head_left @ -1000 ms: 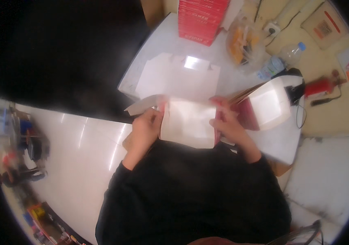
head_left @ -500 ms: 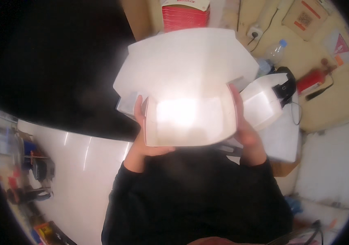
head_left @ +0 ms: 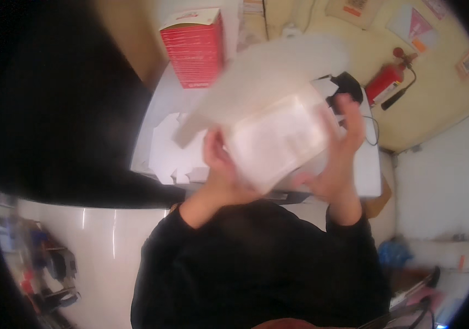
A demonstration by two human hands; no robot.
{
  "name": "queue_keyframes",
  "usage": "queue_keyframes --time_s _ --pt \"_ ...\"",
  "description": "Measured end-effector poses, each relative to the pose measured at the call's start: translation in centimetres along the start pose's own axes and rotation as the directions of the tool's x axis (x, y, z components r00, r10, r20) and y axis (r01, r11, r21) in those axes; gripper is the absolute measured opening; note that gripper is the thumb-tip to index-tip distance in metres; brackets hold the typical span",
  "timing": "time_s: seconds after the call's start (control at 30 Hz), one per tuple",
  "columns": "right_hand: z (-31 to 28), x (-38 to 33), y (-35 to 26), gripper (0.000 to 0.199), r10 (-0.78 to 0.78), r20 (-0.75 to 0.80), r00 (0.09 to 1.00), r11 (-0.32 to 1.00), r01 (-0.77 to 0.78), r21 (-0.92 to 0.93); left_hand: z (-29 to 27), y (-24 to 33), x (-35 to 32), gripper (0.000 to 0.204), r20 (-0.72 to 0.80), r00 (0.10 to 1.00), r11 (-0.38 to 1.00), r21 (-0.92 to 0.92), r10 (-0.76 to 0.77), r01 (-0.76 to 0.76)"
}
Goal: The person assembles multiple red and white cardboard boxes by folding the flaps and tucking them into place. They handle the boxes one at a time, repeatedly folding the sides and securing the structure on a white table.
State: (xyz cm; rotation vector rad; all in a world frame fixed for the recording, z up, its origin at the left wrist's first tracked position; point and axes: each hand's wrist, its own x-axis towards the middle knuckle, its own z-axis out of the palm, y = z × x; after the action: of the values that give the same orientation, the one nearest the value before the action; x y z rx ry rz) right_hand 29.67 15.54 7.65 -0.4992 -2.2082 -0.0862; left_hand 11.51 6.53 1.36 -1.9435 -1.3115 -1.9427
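A white cardboard box [head_left: 275, 129], partly folded and blurred by motion, is lifted close to the camera, tilted to the right. My left hand [head_left: 219, 164] grips its lower left side from beneath. My right hand [head_left: 338, 159] holds its right side, fingers spread up along the edge. Both black sleeves come up from the lower edge. A loose flap of the box stretches up and left over the table.
A white table [head_left: 369, 175] lies below the box. Flat white box blanks [head_left: 171, 153] lie on its left part. A red stack of cartons [head_left: 195, 49] stands at the back. A red fire extinguisher [head_left: 385, 79] lies on the floor at the right.
The box was on the table a second ago, then lifted toward the camera. It has since swung to the right and tilted, and both hands shifted with it.
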Motion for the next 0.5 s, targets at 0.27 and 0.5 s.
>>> queue_keyframes --time_s 0.27,0.5 --pt "-3.7 -0.8 1.4 0.031 0.298 0.345 0.89 0.926 -0.357 0.121 8.8 -0.7 -1.0 0.084 0.121 0.986 0.993 -0.012 -0.118 0.12" --pt "-6.3 0.8 7.9 0.021 0.502 0.439 0.745 0.402 -0.65 0.644 7.7 -6.3 -5.5 0.034 0.561 0.826 0.929 0.281 0.046 -0.242"
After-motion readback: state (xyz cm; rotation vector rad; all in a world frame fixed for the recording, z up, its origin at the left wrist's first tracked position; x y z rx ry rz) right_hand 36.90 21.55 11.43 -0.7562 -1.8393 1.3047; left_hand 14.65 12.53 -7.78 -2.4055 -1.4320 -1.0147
